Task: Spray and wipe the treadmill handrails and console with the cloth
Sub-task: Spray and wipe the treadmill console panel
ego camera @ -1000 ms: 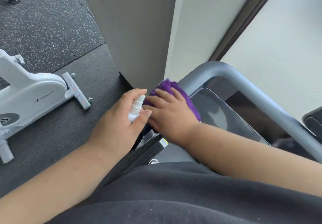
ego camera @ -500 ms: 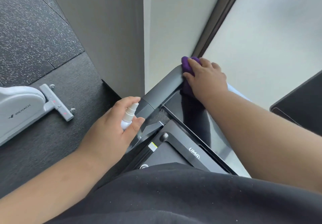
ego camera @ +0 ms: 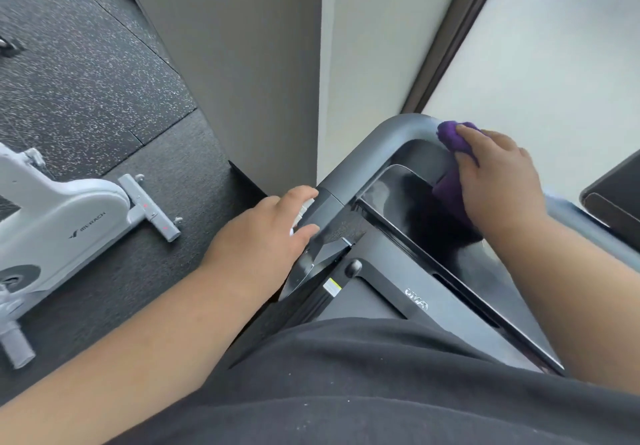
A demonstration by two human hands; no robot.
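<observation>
My right hand (ego camera: 498, 181) holds a purple cloth (ego camera: 453, 139) against the grey treadmill handrail (ego camera: 363, 167), just past its curved corner and above the glossy black console (ego camera: 408, 209). More of the cloth hangs below my palm over the console. My left hand (ego camera: 263, 236) grips a small white spray bottle (ego camera: 300, 214) beside the handrail's left upright; only a sliver of the bottle shows between my fingers.
A white exercise bike (ego camera: 59, 223) stands on the dark speckled floor at the left. A grey wall corner (ego camera: 318, 74) rises just behind the handrail. A dark screen edge (ego camera: 613, 191) shows at the far right. My black shirt fills the bottom.
My right hand has slid the cloth along the handrail, from the left side past the corner to the right. My left hand with the bottle has closed in beside the upright.
</observation>
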